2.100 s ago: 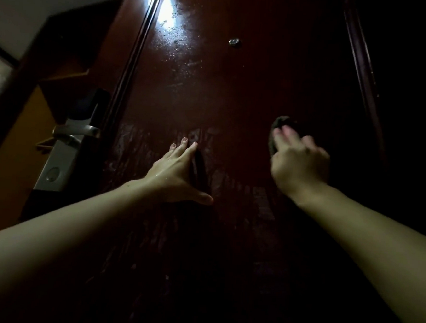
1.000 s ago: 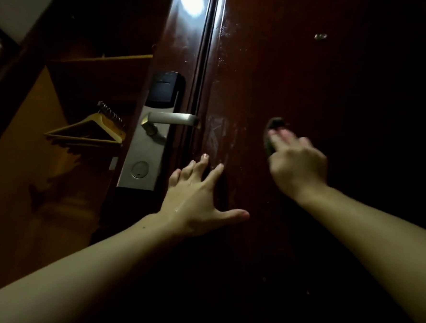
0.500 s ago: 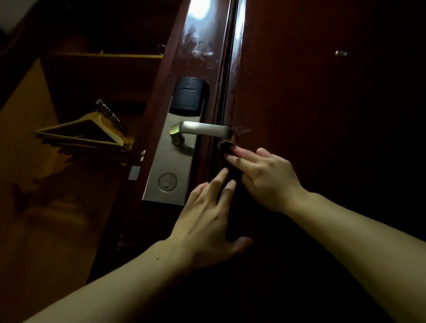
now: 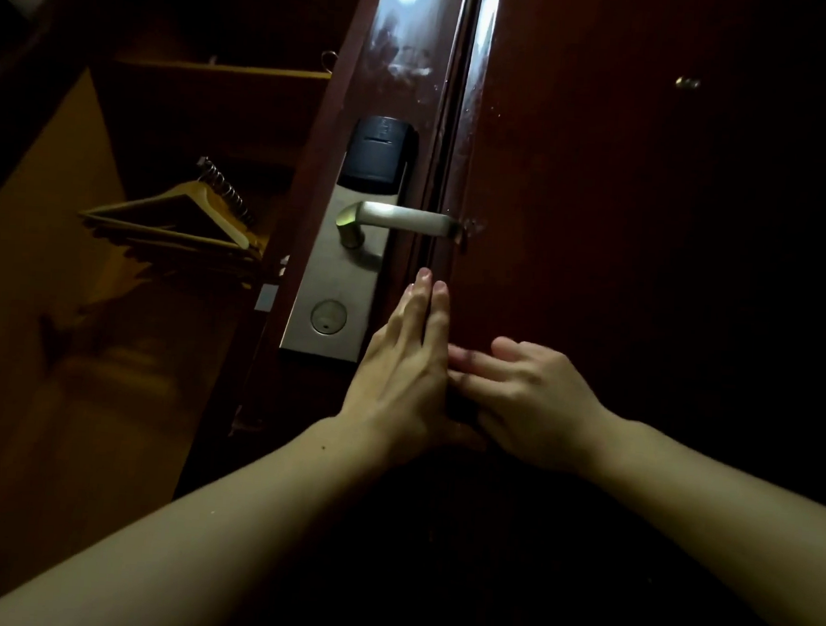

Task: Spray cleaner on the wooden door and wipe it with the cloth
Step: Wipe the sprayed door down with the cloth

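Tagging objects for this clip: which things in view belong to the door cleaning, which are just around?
Job: wooden door; left hand flat on it; right hand. Cloth not visible.
Around: lever handle; lock plate; wooden hangers; shelf.

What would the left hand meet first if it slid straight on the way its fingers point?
The left hand lies flat on the door, fingers pointing up along its left edge. Straight ahead, the free end of the metal lever handle would probably come first, though depth is unclear, so the hand might pass under it.

Two bare forearms, seemingly sleeveless, unadorned.
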